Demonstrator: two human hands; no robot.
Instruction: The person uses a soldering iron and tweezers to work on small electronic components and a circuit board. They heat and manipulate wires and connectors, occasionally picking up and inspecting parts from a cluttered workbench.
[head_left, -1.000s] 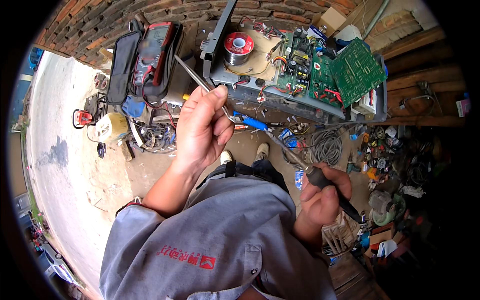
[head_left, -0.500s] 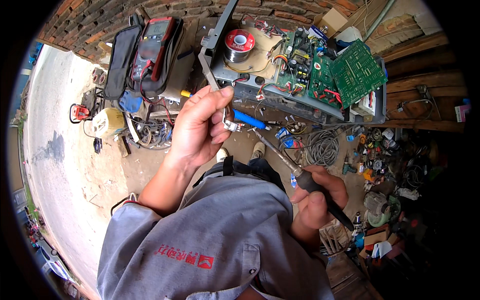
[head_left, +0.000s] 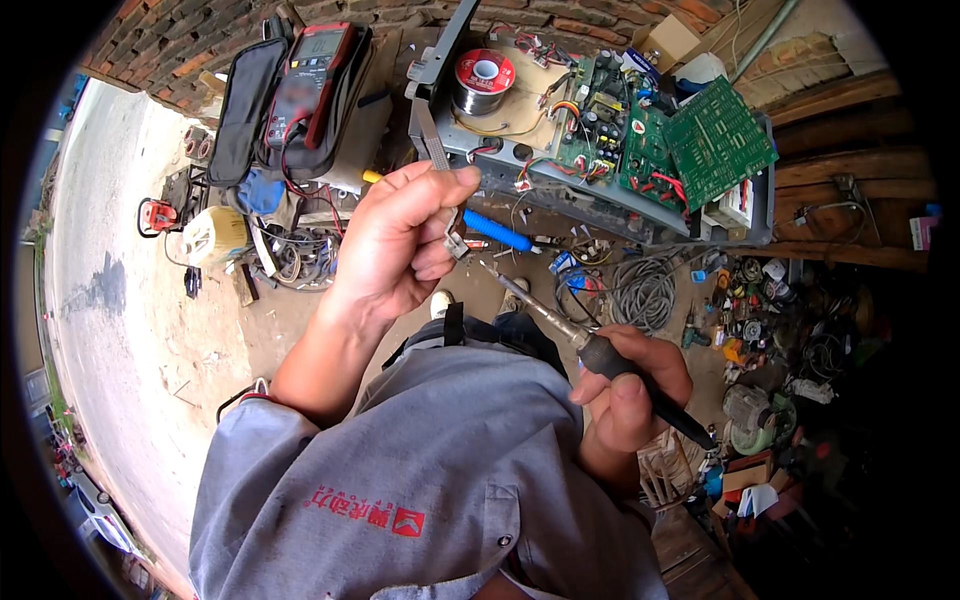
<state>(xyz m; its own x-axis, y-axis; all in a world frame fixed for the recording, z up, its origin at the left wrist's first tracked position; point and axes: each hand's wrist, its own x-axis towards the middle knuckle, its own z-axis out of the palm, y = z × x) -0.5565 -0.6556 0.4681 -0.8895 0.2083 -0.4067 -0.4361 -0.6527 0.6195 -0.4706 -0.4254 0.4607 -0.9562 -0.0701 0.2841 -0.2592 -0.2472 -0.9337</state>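
Observation:
My left hand (head_left: 395,235) is closed around a pair of metal tweezers (head_left: 430,140) with a textured grip. At their lower tips, just below my fingers, sits a small pale component (head_left: 456,246); its exact kind is too small to tell. In my right hand (head_left: 640,385) is a soldering iron (head_left: 560,322) with a dark handle, slanting up to the left. Its bare tip points at the component, with a short gap between them. A bright blue coiled or ribbed piece (head_left: 500,230) shows behind, to the right of the component.
An opened device chassis (head_left: 600,190) with green circuit boards (head_left: 720,140) stands at the far side. On it rests a solder spool (head_left: 484,80). A red multimeter (head_left: 312,85) lies in its case to the left. Coiled cable (head_left: 642,295) and a yellowish jug (head_left: 215,236) are on the ground.
The soldering iron's tip has moved left, closer to the component. My left hand has shifted slightly, and the component at the tweezers' tips appears turned.

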